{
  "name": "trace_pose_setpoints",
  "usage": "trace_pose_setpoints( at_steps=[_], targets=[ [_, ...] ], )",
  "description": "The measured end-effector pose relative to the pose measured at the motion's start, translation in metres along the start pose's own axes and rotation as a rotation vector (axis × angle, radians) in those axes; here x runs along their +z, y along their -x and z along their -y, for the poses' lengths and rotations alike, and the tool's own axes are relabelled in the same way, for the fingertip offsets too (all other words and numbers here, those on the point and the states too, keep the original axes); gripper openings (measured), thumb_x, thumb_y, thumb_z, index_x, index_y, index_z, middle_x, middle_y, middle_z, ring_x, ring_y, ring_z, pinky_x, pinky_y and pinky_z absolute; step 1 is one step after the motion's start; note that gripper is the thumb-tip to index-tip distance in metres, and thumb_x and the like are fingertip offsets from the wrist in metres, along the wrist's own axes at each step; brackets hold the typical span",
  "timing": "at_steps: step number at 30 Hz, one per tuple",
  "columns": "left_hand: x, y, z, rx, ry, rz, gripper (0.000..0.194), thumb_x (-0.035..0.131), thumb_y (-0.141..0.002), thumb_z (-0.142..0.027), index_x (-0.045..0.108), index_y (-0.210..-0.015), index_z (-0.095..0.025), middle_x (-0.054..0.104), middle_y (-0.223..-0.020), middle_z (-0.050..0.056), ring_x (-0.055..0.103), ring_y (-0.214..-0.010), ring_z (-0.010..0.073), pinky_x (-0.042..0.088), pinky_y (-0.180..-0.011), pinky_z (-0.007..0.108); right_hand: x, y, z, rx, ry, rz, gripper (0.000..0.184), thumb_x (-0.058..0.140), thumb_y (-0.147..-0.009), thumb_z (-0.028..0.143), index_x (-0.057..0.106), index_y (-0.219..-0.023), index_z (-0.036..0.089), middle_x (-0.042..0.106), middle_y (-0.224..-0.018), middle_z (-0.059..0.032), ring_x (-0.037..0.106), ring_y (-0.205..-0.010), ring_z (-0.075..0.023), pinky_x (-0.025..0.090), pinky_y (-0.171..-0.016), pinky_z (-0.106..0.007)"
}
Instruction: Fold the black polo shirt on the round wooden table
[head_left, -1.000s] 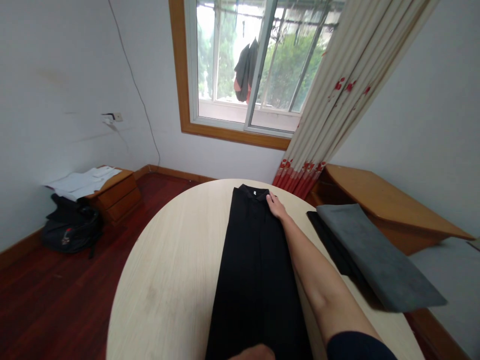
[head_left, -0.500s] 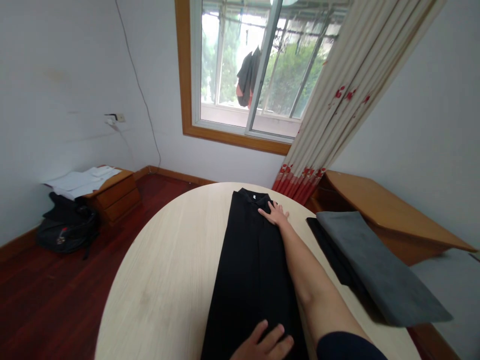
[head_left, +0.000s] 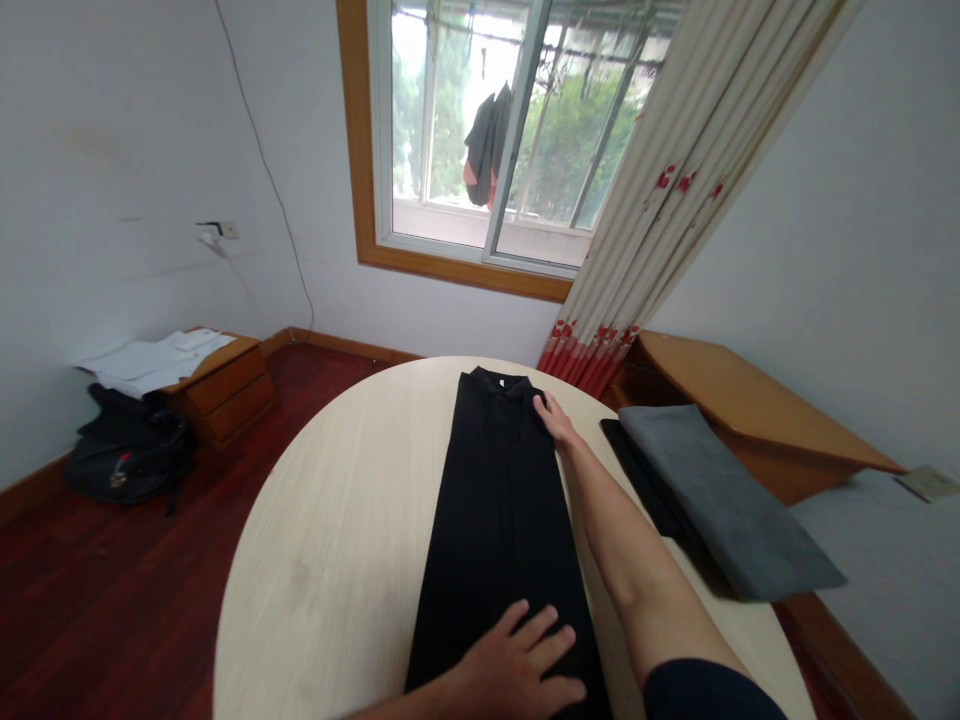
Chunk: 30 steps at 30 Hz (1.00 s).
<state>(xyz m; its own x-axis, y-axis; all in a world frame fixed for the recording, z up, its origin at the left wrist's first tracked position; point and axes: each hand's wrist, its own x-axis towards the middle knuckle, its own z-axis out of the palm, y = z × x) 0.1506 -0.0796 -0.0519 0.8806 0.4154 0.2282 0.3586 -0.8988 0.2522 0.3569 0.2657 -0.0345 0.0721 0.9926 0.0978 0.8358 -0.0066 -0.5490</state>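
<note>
A long black garment [head_left: 499, 500], folded into a narrow strip, lies lengthwise on a round pale wooden table [head_left: 337, 540]. My left hand [head_left: 517, 665] rests flat on its near end with the fingers spread. Stretched out along the garment's right edge, my right hand [head_left: 553, 417] lies on the far end near the collar, fingers extended and together.
A folded grey cloth [head_left: 724, 505] over a dark one lies at the table's right side. Behind it stands a wooden bench [head_left: 742, 400] under a curtain [head_left: 675, 180]. At the left, a low wooden cabinet [head_left: 221, 385] with white papers and a black bag [head_left: 124, 460] sit on the red floor.
My left hand has come further onto the garment's near end. My right hand has shifted slightly at the far end, and its fingers have drawn together.
</note>
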Motion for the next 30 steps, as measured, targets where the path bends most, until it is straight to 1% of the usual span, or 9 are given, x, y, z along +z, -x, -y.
trace_pose_setpoints(
  at_steps=[3, 5, 7, 11, 16, 19, 23, 27, 30],
  targets=[
    [-0.024, 0.004, -0.003, -0.012, 0.195, 0.04, 0.062, 0.059, -0.092, -0.058, 0.055, -0.139, -0.018, 0.045, -0.154, 0.016, 0.037, -0.145, 0.0361, 0.033, -0.115, 0.058, 0.002, 0.055, -0.003, -0.126, -0.021, 0.08, 0.078, 0.033, -0.095, 0.07, 0.03, -0.158, 0.025, 0.021, -0.166, -0.0099, 0.021, -0.153, -0.0297, 0.012, -0.122, -0.059],
    [-0.034, 0.004, -0.003, -0.061, 0.293, 0.025, 0.064, 0.059, -0.09, -0.062, 0.058, -0.137, -0.019, 0.05, -0.151, 0.014, 0.04, -0.144, 0.0329, 0.028, -0.119, 0.058, 0.003, 0.099, -0.001, -0.248, 0.045, 0.115, 0.08, 0.043, -0.091, 0.071, 0.033, -0.157, 0.027, 0.017, -0.167, -0.0085, 0.014, -0.154, -0.033, 0.01, -0.12, -0.064],
    [-0.04, 0.001, -0.001, -0.125, 0.337, -0.012, 0.053, 0.06, -0.092, -0.057, 0.063, -0.131, -0.021, 0.056, -0.147, 0.011, 0.046, -0.14, 0.0294, 0.025, -0.12, 0.056, -0.001, 0.145, 0.001, -0.353, 0.126, 0.137, 0.077, 0.047, -0.09, 0.069, 0.037, -0.155, 0.028, 0.018, -0.167, -0.0075, 0.009, -0.155, -0.0346, 0.01, -0.118, -0.067],
    [-0.053, 0.0, 0.007, -0.246, 0.3, -0.086, 0.036, 0.062, -0.093, -0.043, 0.068, -0.123, -0.024, 0.061, -0.141, 0.009, 0.05, -0.136, 0.0263, 0.025, -0.121, 0.053, -0.018, 0.231, 0.005, -0.481, 0.219, 0.223, 0.07, 0.048, -0.093, 0.064, 0.04, -0.153, 0.029, 0.025, -0.165, -0.0076, 0.011, -0.154, -0.0346, 0.007, -0.117, -0.069],
    [-0.068, 0.015, 0.025, -0.383, 0.152, -0.048, 0.036, 0.063, -0.092, -0.033, 0.067, -0.127, -0.023, 0.056, -0.146, 0.011, 0.047, -0.139, 0.0294, 0.028, -0.119, 0.058, -0.042, 0.325, 0.01, -0.586, 0.162, 0.37, 0.072, 0.051, -0.093, 0.064, 0.037, -0.155, 0.03, 0.026, -0.164, -0.0085, 0.017, -0.153, -0.0347, 0.007, -0.119, -0.067],
    [-0.073, 0.038, 0.042, -0.433, 0.103, -0.07, 0.04, 0.058, -0.089, -0.018, 0.066, -0.128, -0.021, 0.055, -0.147, 0.01, 0.048, -0.138, 0.0279, 0.034, -0.117, 0.051, -0.055, 0.364, 0.005, -0.628, 0.044, 0.43, 0.069, 0.055, -0.093, 0.061, 0.039, -0.153, 0.033, 0.031, -0.162, -0.0078, 0.019, -0.153, -0.0346, 0.006, -0.119, -0.068],
    [-0.077, 0.076, 0.066, -0.528, 0.063, -0.152, 0.05, 0.049, -0.081, -0.005, 0.07, -0.123, -0.021, 0.06, -0.142, 0.008, 0.054, -0.132, 0.0253, 0.04, -0.115, 0.046, -0.059, 0.369, -0.022, -0.516, -0.144, 0.287, 0.053, 0.046, -0.1, 0.047, 0.046, -0.15, 0.03, 0.041, -0.158, -0.0083, 0.026, -0.151, -0.0301, 0.013, -0.121, -0.065],
    [-0.078, 0.099, 0.076, -0.521, 0.071, -0.163, 0.047, 0.045, -0.082, -0.005, 0.073, -0.117, -0.02, 0.064, -0.138, 0.008, 0.057, -0.13, 0.0243, 0.042, -0.114, 0.045, -0.05, 0.329, -0.051, -0.387, -0.138, 0.07, 0.048, 0.045, -0.096, 0.03, 0.057, -0.142, 0.023, 0.053, -0.148, -0.0118, 0.04, -0.145, -0.0292, 0.026, -0.119, -0.06],
    [-0.079, 0.099, 0.074, -0.447, 0.098, -0.122, 0.048, 0.051, -0.078, -0.007, 0.072, -0.119, -0.021, 0.061, -0.141, 0.007, 0.051, -0.136, 0.0254, 0.038, -0.116, 0.046, -0.043, 0.302, -0.057, -0.427, -0.086, 0.033, 0.049, 0.047, -0.089, 0.021, 0.064, -0.135, 0.022, 0.057, -0.144, -0.0127, 0.046, -0.14, -0.0296, 0.03, -0.117, -0.059]
  ],
)
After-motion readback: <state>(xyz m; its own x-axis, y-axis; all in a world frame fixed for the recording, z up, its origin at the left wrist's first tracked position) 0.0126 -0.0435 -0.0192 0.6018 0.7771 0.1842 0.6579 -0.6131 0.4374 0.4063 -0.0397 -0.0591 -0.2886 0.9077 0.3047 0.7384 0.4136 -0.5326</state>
